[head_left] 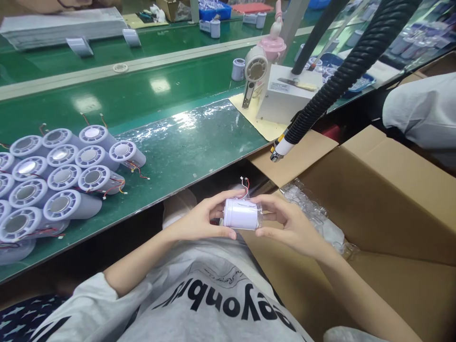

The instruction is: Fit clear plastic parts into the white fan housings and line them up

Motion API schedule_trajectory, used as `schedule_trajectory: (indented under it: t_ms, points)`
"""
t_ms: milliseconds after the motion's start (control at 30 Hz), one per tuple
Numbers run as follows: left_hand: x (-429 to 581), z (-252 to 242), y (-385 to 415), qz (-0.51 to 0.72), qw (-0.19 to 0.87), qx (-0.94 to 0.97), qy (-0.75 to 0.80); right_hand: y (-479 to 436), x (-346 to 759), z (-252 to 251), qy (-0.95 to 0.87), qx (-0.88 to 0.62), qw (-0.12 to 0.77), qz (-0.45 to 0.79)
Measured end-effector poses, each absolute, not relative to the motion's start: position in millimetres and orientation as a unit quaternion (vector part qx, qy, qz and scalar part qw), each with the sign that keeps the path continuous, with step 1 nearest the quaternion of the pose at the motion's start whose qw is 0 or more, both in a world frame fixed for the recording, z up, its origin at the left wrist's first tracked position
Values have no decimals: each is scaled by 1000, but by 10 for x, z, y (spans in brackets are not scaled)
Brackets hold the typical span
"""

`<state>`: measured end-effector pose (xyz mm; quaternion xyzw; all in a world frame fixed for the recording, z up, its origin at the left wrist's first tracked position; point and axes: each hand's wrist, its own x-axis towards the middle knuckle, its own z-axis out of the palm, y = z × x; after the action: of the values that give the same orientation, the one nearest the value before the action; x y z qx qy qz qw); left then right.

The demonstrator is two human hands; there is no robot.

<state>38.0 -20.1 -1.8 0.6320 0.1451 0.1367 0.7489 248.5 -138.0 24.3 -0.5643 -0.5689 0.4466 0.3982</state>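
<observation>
Between my two hands, in front of my body, I hold a pale lilac cylindrical housing (241,213) lying on its side. A clear plastic cover shows at its right end, and red and white wires (245,184) with small connectors rise from its top. My left hand (210,216) closes round the left end, thumb below and fingers above. My right hand (285,221) grips the clear right end between thumb and fingers. To the left, several similar housings (87,205) with round grilles and loose wires lie grouped on the green table (171,152).
An open cardboard box (399,190) with clear plastic parts (306,204) stands at my right. A black corrugated hose (342,76) hangs above it. Behind are a handheld fan (255,71), a grey metal box (281,104) and a pink bottle (272,45). Another person's sleeve (423,114) shows at right.
</observation>
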Motion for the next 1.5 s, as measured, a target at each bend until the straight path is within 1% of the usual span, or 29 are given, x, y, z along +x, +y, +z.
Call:
schedule_trajectory:
  t_ms: [233, 333, 467, 567, 667, 767, 900, 1033, 1200, 1267, 1333, 1400, 1500]
  points:
    - [371, -15, -201, 134, 742, 640, 150, -1395, 2467, 198, -518, -556, 425, 493]
    - [412, -42, -179, 138, 759, 618, 154, -1379, 2485, 132, -488, -536, 445, 526]
    - [714, -223, -58, 179, 815, 519, 186, -1282, 2549, -144, -417, -529, 522, 524]
    - [1133, -415, 89, 221, 843, 440, 216, -1166, 2640, -443, -311, -531, 602, 509]
    - [1555, -528, 240, 224, 856, 417, 210, -1044, 2762, -676, -247, -526, 661, 475]
    - [1810, -516, 350, 214, 851, 440, 189, -958, 2855, -773, -239, -524, 689, 441]
    - [1890, -413, 420, 195, 838, 480, 172, -920, 2905, -776, -234, -511, 705, 432]
    - [1841, -359, 447, 173, 823, 513, 170, -933, 2938, -762, -250, -505, 703, 434]
    - [1497, -372, 353, 142, 809, 546, 166, -1115, 2925, -636, -317, -502, 672, 442]
    - [1276, -363, 253, 118, 790, 583, 148, -1246, 2881, -512, -378, -513, 632, 442]
    - [1066, -327, 137, 106, 759, 628, 133, -1373, 2827, -351, -461, -535, 570, 421]
    - [905, -270, 32, 114, 725, 668, 126, -1470, 2777, -182, -531, -552, 508, 393]
    - [769, -176, -70, 141, 680, 712, 104, -1546, 2721, 27, -566, -565, 457, 388]
